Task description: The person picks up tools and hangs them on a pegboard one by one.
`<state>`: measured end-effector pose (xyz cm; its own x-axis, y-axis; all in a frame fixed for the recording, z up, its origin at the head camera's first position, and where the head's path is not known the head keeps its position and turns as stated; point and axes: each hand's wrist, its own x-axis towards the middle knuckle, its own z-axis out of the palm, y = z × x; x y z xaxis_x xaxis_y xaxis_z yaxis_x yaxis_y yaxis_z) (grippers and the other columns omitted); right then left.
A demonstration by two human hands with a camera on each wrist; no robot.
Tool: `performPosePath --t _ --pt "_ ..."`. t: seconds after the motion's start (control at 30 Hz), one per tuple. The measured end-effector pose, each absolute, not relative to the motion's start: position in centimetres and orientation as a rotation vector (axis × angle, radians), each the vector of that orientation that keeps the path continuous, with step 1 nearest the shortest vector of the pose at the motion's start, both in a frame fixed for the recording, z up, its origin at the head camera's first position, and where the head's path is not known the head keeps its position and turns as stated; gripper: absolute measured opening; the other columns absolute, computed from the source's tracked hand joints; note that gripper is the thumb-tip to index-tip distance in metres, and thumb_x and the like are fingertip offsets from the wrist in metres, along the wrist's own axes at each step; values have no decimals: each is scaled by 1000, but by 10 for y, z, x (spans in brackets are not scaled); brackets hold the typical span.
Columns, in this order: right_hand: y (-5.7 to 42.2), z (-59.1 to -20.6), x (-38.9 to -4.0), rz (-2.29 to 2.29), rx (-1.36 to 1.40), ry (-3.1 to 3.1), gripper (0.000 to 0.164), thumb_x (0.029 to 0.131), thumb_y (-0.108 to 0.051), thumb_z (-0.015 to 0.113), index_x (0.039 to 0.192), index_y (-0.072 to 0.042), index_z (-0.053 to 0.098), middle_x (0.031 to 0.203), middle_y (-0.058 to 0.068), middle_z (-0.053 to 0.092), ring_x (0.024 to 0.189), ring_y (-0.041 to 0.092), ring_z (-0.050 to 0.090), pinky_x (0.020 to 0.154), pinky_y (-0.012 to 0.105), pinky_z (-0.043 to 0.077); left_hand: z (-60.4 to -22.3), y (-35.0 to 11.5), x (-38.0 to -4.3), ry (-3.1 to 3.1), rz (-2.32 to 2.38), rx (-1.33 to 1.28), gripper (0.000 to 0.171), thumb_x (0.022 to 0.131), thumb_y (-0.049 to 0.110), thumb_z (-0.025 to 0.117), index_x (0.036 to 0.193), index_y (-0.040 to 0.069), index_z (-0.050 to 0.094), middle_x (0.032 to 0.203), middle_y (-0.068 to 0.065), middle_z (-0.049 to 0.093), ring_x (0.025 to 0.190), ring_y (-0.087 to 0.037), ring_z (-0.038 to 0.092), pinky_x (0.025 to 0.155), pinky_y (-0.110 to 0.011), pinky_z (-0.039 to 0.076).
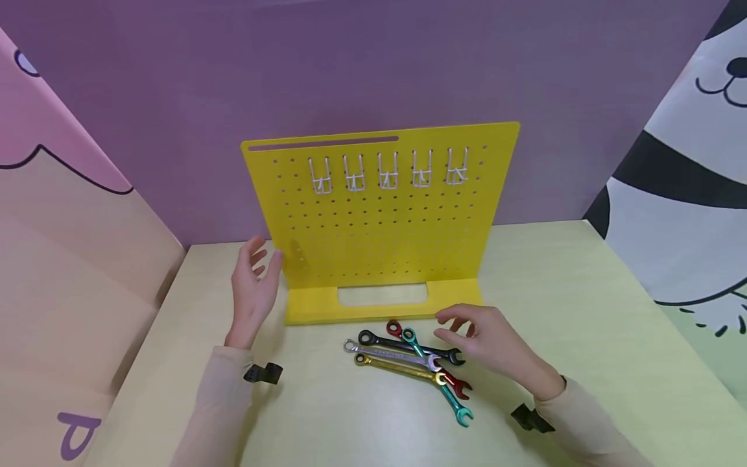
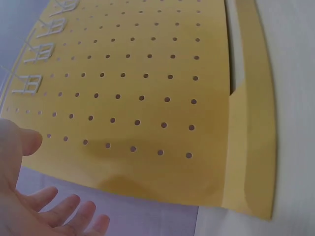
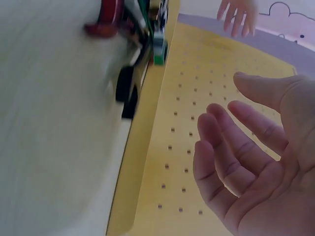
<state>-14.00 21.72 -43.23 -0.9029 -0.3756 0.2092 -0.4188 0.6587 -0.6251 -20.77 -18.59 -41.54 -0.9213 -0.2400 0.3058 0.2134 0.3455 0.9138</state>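
A yellow pegboard (image 1: 373, 240) stands upright on its base, with a row of several white wire hooks (image 1: 388, 172) near its top. In front of the base, a pile of combination wrenches (image 1: 397, 354) lies crossed: black, silver, gold, red and teal. My left hand (image 1: 254, 288) is beside the board's left edge, fingers loosely bent and holding nothing. My right hand (image 1: 487, 334) hovers by the right end of the pile, close to the black wrench's open end (image 1: 454, 356). In the right wrist view its fingers (image 3: 216, 167) are relaxed, with nothing between them and the thumb.
The pale table (image 1: 327, 415) carries the board and the wrenches. A purple partition (image 1: 373, 65) rises behind the board. Printed panels stand on both sides, a pink one (image 1: 70, 292) at left and a panda one (image 1: 688, 194) at right.
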Motion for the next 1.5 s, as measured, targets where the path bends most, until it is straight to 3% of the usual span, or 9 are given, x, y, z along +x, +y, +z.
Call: performPosePath --t 0.53,0.9,1.17,1.3,1.5 --pt "183 -448 -140 1126 892 -2979 21 95 -24 83 113 -14 79 99 -4 80 80 1 67 64 21 54 -408 -179 -233 -2173 -1586 72 58 106 20 67 156 1 44 157 -21 51 144 -39 51 120 -56 42" --pt "163 -450 -142 1023 913 -3034 21 91 -17 85 111 -11 79 88 -6 79 62 -2 53 54 21 44 -409 -176 -246 -2236 -1644 100 45 106 17 68 146 2 56 137 -22 65 123 -36 63 111 -48 51" --pt "150 -453 -138 838 978 -3047 12 90 -17 86 101 -14 81 85 -9 77 69 -4 56 62 20 47 -413 -178 -251 -2233 -1627 141 39 106 18 68 140 1 61 131 -22 67 119 -35 64 108 -47 53" --pt "147 -452 -137 844 986 -3038 6 89 -14 85 95 -14 83 79 -11 74 64 -4 51 58 19 43 -416 -179 -253 -2222 -1614 139 37 106 18 68 138 0 63 129 -22 69 115 -33 65 102 -39 55" --pt "148 -453 -139 944 958 -3048 6 86 -12 84 92 -14 83 77 -12 74 66 -5 54 63 19 46 -417 -180 -253 -2200 -1609 133 35 106 17 68 136 0 65 125 -22 70 110 -30 66 87 -14 50"
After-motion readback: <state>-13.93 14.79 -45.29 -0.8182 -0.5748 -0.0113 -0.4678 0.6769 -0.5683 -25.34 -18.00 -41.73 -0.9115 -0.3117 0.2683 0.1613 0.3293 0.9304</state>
